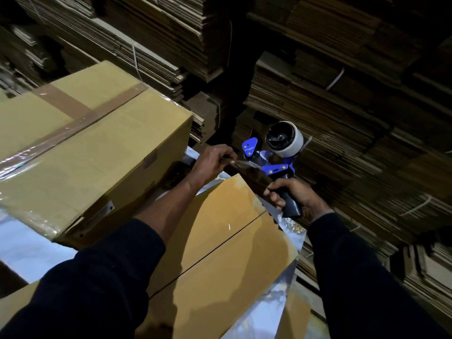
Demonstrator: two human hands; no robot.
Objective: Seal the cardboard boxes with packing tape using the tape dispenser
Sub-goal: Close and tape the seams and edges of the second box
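The unsealed box [220, 241] sat right in front of the person, its two top flaps meeting at a bare centre seam, and everything else arranged itself around it. Just beyond its far corner the right hand [291, 194] was wrapped tight round the black handle of the blue tape dispenser [274, 155], roll uppermost, held off the cardboard, probably so the tape end could be freed first. The left hand [215, 160], also past that far corner, pinched the loose tape end [244, 163] between thumb and fingertips, drawing it clear of the blade. Left of the box stood a larger carton [85, 148], already taped across. Stacks of flattened cardboard [330, 101] rose behind.
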